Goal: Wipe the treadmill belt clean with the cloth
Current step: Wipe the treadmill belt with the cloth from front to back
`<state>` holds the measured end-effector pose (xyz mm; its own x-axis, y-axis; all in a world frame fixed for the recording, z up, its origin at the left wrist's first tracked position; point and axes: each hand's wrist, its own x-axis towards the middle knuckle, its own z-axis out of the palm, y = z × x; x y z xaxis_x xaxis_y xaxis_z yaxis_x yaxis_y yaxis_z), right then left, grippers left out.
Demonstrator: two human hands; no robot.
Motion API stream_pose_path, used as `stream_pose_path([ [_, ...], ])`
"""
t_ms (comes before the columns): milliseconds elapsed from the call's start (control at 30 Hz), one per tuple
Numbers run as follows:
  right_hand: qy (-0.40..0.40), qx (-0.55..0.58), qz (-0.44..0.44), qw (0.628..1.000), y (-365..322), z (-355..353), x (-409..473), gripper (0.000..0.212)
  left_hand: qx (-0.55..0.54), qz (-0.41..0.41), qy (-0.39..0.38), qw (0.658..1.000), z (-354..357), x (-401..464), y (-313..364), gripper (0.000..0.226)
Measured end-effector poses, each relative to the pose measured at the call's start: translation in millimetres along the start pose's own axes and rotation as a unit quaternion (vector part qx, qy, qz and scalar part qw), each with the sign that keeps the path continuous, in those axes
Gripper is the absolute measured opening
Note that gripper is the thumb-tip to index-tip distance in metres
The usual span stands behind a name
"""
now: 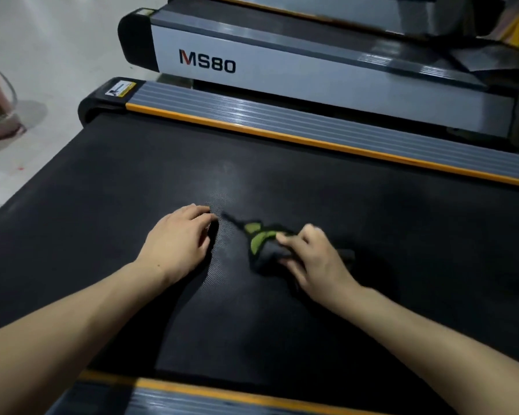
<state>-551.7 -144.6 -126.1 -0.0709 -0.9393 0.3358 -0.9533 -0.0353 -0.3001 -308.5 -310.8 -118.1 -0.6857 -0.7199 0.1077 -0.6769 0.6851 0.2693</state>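
Near side rail lying closest, right hand is pinching the bunched dark-and-green cloth mid-belt, left hand resting fingers-relaxed beside it; wiping seemingly underway, next stroke probably needing firm downward pressure.

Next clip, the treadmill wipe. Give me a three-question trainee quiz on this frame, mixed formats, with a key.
1. True or false: the left hand holds the cloth.
2. Multiple choice: the right hand is (A) lifted off the belt, (B) gripping the cloth on the belt, (C) resting on the rail.
3. Fill in: the second treadmill is marked ____.

Key
1. False; the left hand rests on the belt, beside the cloth.
2. B
3. MS80
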Motion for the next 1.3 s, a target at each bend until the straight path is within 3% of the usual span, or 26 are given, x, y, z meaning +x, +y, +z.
stream_pose_path([
  [67,-0.015,0.025,-0.038,0.999,-5,-4,-5,0.041,0.011,0.008,0.002,1.000,-3,-4,-4,0.041],
  [167,0.023,-0.035,-0.034,0.999,24,10,49,0.041,0.007,-0.005,-0.001,1.000,0,-7,-6,0.044],
  [300,0.063,-0.073,0.202,0.975,58,24,142,0.039,0.005,-0.028,0.005,1.000,3,-5,-4,0.044],
  [367,0.058,-0.074,0.215,0.972,52,28,142,0.040,-0.009,-0.051,0.018,0.999,1,-1,-3,0.045],
  [533,0.027,0.016,-0.014,0.999,-8,20,46,0.039,-0.014,-0.082,0.056,0.995,0,5,-6,0.041],
  [700,0.004,0.031,-0.110,0.993,9,26,75,0.038,-0.006,-0.069,0.043,0.997,9,7,-8,0.043],
  [767,0.033,-0.010,-0.051,0.998,37,38,130,0.034,0.003,-0.071,0.027,0.997,10,9,-11,0.046],
  [900,0.086,-0.036,0.178,0.980,59,51,205,0.033,0.014,-0.085,0.031,0.996,10,21,-16,0.048],
  [967,0.081,-0.054,0.193,0.976,46,53,200,0.036,0.004,-0.095,0.033,0.995,7,29,-18,0.047],
  [1133,0.065,0.008,-0.028,0.997,-5,42,101,0.033,-0.001,-0.081,0.068,0.994,3,38,-16,0.043],
  [1300,0.037,0.012,-0.099,0.994,8,42,111,0.032,-0.005,-0.074,0.069,0.995,4,46,-22,0.040],
])
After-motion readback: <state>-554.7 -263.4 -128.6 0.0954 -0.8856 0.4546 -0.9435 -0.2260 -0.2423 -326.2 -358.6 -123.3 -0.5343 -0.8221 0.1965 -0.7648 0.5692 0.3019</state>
